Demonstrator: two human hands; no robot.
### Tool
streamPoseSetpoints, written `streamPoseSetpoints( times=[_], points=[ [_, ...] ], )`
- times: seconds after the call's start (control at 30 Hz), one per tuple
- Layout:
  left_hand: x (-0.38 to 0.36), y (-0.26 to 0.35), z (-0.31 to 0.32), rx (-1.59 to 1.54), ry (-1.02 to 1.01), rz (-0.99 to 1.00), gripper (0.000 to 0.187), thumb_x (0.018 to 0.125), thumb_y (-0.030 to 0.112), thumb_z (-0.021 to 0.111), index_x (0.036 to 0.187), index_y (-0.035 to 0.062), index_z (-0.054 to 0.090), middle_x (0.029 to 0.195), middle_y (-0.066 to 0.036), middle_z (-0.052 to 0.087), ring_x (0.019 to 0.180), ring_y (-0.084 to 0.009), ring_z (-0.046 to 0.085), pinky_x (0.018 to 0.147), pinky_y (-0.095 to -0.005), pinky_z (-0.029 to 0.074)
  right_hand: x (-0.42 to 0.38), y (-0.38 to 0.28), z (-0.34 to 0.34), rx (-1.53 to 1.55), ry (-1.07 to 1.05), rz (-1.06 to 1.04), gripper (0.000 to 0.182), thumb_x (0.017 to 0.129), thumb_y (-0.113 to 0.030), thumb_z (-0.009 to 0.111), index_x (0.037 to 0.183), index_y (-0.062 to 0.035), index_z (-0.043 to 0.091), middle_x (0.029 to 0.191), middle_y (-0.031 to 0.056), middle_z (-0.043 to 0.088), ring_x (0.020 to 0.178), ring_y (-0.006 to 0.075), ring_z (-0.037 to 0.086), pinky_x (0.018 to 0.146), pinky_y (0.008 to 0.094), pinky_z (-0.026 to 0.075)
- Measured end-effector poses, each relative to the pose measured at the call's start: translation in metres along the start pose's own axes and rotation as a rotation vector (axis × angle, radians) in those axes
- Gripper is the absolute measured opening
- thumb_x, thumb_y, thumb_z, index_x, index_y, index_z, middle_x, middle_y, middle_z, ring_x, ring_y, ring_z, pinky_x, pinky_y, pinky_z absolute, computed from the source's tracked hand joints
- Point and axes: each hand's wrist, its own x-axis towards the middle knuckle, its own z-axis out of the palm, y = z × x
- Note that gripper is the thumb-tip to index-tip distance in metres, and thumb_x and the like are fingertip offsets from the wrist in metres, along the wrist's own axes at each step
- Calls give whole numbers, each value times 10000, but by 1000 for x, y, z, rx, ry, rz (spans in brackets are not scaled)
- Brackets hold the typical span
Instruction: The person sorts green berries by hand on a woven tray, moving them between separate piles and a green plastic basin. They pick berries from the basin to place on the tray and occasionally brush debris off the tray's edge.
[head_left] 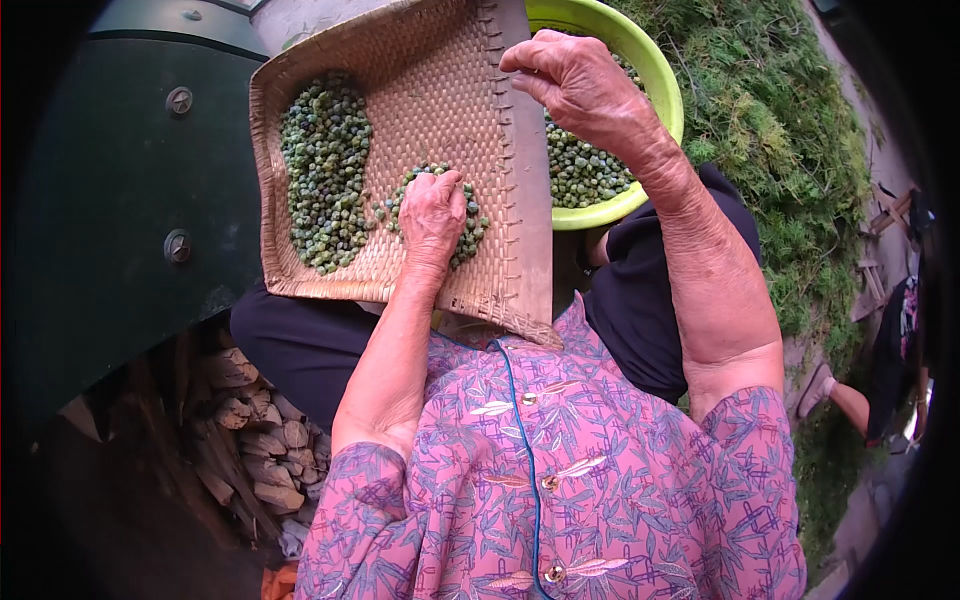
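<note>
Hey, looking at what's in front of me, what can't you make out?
All in the head view:
- Left hand: its own back and curled fingers hide whether it grips any green fruits.
- Right hand: folded fingers hide whether anything is pinched.
- Yellow-green bowl: left part hidden behind the basket; top cut off by the picture's edge.
- Another person: mostly lost in the dark right border.
</note>
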Motion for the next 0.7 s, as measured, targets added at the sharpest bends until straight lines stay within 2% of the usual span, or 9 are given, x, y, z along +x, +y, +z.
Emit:
streamPoseSetpoints(
  times=[0.13,0.2,0.4,0.5,0.53,0.57,0.7],
  points=[
    [5,4,4,0,-13,-15,107,806,160,600,837,65,638,828,-125,600,832,-320,592,748,-418,478,1,0,0,3,6,-9,154,842,-109,638,966,-20,658,829,124,628,744,270,628,694,344,498],
    [8,7,4,39,-97,-37,156,797,209,615,837,60,633,834,-132,605,837,-325,597,753,-423,481,1,0,-1,-9,2,-10,154,843,-109,636,967,-20,658,832,125,629,747,271,628,695,345,498],
    [12,20,-1,249,-272,-115,205,749,231,611,850,53,628,869,-147,611,848,-338,607,769,-435,485,1,-1,-1,-5,-5,-3,157,842,-110,633,966,-16,656,831,127,625,751,276,626,699,345,496],
    [12,22,-2,200,-261,-169,196,744,214,601,847,51,636,886,-148,609,867,-332,599,783,-435,480,0,-1,-1,6,3,-6,158,839,-109,633,965,-15,655,831,127,623,751,277,624,699,345,494],
    [11,21,-2,199,-259,-168,196,744,214,601,847,51,636,886,-148,609,867,-332,599,783,-435,480,1,-2,-2,24,1,13,156,825,-119,636,948,-28,662,842,143,627,791,307,624,725,373,497],
    [9,19,-1,150,-184,-164,197,744,214,607,846,49,641,887,-144,607,872,-325,592,787,-430,477,1,-3,-3,41,-1,32,153,810,-129,639,931,-41,668,853,159,631,832,337,623,751,400,499],
    [6,23,-3,-10,9,-95,195,739,202,630,850,43,652,885,-134,599,880,-300,574,791,-412,467,0,-2,-3,3,-9,22,152,818,-131,631,936,-42,667,858,157,630,833,338,621,752,401,498]
  ],
)
